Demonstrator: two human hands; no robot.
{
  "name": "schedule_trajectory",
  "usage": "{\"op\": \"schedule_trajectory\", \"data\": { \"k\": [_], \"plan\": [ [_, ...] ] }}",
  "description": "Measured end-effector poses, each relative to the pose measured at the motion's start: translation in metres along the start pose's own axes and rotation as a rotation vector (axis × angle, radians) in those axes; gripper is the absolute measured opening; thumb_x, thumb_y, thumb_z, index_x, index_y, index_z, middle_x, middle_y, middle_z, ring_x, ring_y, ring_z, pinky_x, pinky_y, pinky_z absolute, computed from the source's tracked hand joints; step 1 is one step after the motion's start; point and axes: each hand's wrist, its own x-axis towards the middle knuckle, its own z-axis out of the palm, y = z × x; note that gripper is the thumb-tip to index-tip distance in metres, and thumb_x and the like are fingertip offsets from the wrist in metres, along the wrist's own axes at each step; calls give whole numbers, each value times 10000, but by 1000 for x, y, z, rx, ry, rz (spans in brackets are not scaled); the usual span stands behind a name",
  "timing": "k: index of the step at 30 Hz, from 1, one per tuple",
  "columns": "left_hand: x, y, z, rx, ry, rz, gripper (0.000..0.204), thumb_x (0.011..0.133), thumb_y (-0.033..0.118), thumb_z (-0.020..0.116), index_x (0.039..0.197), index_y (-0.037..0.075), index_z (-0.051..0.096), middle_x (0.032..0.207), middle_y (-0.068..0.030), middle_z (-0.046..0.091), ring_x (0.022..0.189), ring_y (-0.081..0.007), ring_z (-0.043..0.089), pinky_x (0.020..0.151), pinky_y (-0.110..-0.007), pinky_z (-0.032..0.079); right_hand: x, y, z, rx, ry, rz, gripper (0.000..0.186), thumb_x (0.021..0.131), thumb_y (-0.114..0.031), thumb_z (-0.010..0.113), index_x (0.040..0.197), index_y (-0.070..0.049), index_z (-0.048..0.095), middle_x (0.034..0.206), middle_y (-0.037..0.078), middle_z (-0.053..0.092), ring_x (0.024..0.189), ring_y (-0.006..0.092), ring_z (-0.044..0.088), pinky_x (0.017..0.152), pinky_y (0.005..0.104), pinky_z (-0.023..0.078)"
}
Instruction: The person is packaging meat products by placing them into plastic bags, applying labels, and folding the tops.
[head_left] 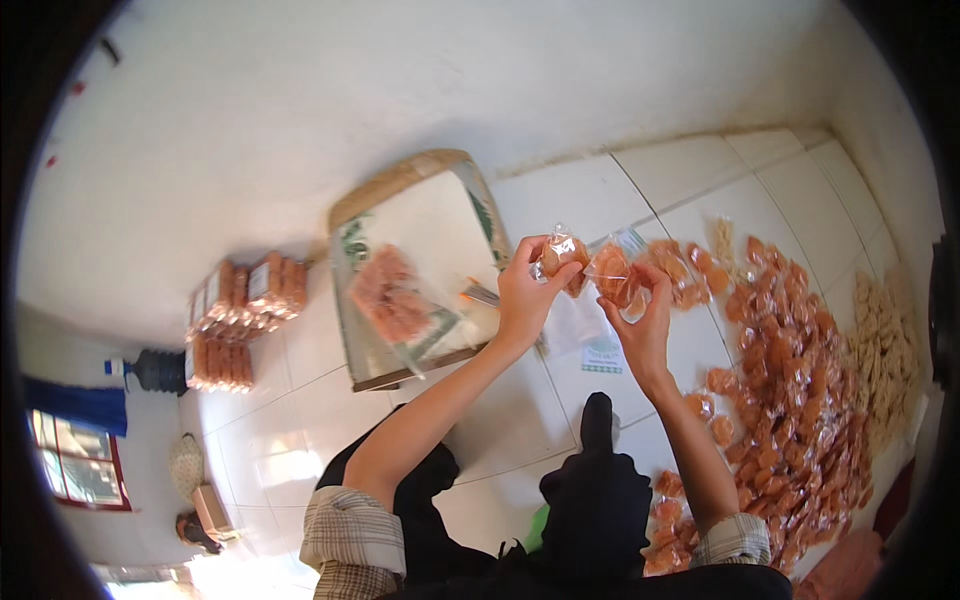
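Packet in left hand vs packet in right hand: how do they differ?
The left packet is pinched by the left hand at thumb and fingertips and looks bunched into a small round bundle. The right packet sits against the fingers of the right hand, with looser clear film spreading above it. The left packet is held slightly higher. Both are clear plastic with orange snacks.

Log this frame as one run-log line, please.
left hand: grip on snack packet | right hand: grip on second packet | packet pile right | tiled floor
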Motion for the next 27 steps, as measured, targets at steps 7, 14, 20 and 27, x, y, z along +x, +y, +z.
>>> {"op": "schedule_trajectory", "data": {
  "k": [7,14,20,27],
  "plan": [
    [-61,111,-110,-106,225,147,310,916,148,521,1186,7,466,1106,-89,562,1010,-140,554,813,-287,484,1,-170,17,60,-44,-591,481,653,-27,741,1047,-61,467,1200,114,490,1062,316,417,888,404,363],
    [-114,111,-159,-802,210,-4,501,972,429,293,1321,74,355,1279,-81,419,1188,-197,450,998,-355,363,-35,-233,51,57,-290,-644,584,696,82,598,1233,-69,426,1304,86,460,1033,334,455,857,397,433],
    [-118,103,-184,-665,131,262,778,885,649,126,1429,97,197,1458,-94,254,1343,-223,221,1090,-372,140,-56,-241,85,593,-603,-150,790,798,38,578,1433,-90,126,1405,129,308,1258,246,355,1046,372,323],
    [-121,104,-182,-702,104,349,851,845,700,172,1442,101,87,1443,-132,288,1361,-230,190,1089,-378,116,-60,-237,103,847,-488,-100,639,788,22,631,1298,-48,252,1328,128,328,1234,223,377,1027,353,337]
  ]
}}
